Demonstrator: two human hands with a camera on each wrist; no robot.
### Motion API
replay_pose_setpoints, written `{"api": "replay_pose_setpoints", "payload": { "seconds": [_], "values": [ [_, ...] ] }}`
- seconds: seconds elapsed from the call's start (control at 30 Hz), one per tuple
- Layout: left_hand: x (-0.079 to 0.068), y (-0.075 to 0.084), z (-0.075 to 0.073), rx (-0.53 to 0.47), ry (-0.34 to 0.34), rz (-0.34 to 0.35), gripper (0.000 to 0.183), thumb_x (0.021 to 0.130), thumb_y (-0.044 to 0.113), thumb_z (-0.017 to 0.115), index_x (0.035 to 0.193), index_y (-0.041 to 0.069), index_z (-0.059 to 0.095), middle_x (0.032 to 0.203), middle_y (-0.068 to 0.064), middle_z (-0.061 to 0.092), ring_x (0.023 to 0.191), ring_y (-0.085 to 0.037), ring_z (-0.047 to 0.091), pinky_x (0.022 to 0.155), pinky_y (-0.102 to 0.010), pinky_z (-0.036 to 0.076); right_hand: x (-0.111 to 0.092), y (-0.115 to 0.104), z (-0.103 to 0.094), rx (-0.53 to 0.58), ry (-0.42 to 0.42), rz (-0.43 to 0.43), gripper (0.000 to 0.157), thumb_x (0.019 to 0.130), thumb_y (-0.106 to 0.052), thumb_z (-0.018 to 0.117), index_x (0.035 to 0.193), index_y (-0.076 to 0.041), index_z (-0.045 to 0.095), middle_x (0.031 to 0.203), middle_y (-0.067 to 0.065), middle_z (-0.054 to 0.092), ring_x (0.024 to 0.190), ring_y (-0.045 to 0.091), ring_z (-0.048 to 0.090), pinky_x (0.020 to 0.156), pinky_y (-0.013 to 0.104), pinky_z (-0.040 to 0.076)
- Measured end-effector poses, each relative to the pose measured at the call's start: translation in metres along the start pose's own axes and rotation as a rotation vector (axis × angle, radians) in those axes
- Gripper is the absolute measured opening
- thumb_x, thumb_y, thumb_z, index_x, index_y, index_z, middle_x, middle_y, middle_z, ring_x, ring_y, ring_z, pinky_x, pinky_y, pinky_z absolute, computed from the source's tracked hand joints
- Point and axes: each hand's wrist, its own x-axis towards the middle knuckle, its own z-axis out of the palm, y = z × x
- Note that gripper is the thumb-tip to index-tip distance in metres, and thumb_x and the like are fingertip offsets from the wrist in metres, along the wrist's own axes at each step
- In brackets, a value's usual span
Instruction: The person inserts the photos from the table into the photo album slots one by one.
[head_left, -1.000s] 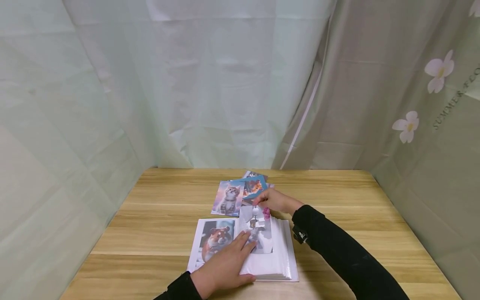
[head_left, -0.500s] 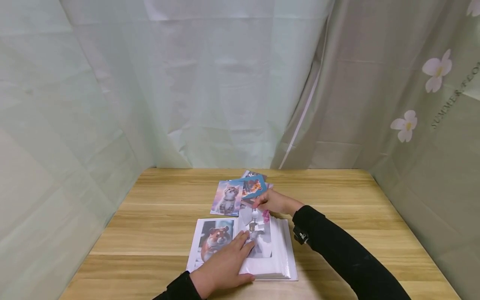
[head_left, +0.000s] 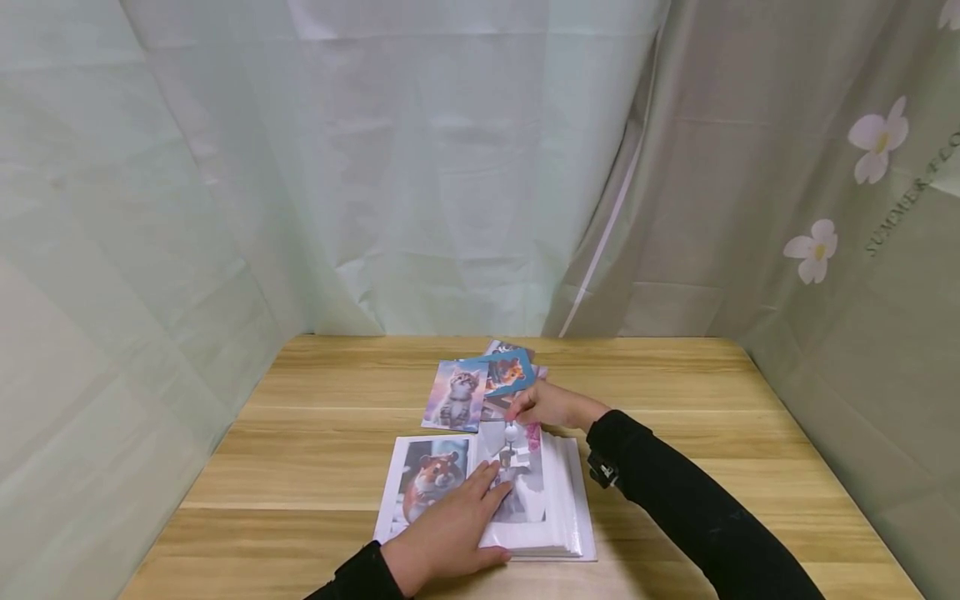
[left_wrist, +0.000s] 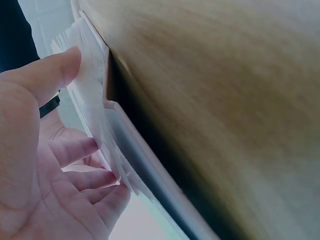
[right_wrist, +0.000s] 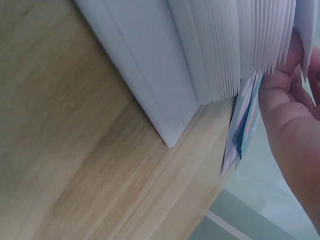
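Observation:
A white photo album (head_left: 587, 533) lies open, with a hamster photo (head_left: 437, 473) on its left page. My right hand (head_left: 553, 406) pinches the top edge of a pale grey photo (head_left: 522, 479) with a pink patch. Most of this photo lies over the right page, its top at the page's upper edge. My left hand (head_left: 450, 533) rests on the album with fingers extended, fingertips over the photo's lower left. In the left wrist view the thumb and fingers lie along the page stack (left_wrist: 92, 65). The right wrist view shows thumb and finger either side of a white sheet (right_wrist: 306, 35).
Just beyond the album lie several loose pictures: a kitten photo (head_left: 456, 398), a blue-bordered animal picture (head_left: 510, 372) and others partly under them. The wooden table (head_left: 300, 467) is bounded by pale curtains (head_left: 450, 183) at the back and sides.
The grey photo has slid a little toward the person, further down over the right page. My right hand has followed it slightly; my left hand has stayed in place.

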Motion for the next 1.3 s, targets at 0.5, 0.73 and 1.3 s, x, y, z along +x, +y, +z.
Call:
{"api": "replay_pose_setpoints", "payload": {
  "seconds": [0.5,0.73,1.3],
  "values": [
    [-0.001,0.001,0.001,0.005,0.004,-0.002,0.082,0.089,0.057,0.067,0.152,0.01,0.042,0.16,-0.018,0.03,0.147,-0.033,0.031,0.111,-0.045,0.04,-0.003,-0.005,-0.001,0.007,-0.054,-0.021,0.018,0.094,0.005,0.062,0.106,0.005,0.075,0.099,0.005,0.07,0.082,0.011,0.055,0.073,0.023,0.049],
    [-0.001,0.002,0.001,0.021,0.013,0.0,0.082,0.088,0.057,0.068,0.151,0.01,0.043,0.16,-0.018,0.032,0.146,-0.034,0.032,0.111,-0.044,0.04,-0.002,-0.005,0.0,-0.03,-0.06,-0.023,0.018,0.094,0.005,0.062,0.105,0.003,0.076,0.103,0.005,0.071,0.088,0.01,0.059,0.079,0.023,0.051],
    [0.0,0.002,0.002,0.005,0.003,-0.006,0.083,0.087,0.057,0.069,0.15,0.01,0.043,0.159,-0.017,0.032,0.145,-0.034,0.033,0.11,-0.044,0.041,-0.001,-0.012,0.002,-0.126,-0.098,-0.027,0.017,0.094,0.003,0.063,0.097,-0.003,0.079,0.094,-0.001,0.071,0.077,0.009,0.052,0.069,0.022,0.044]
  ]
}}
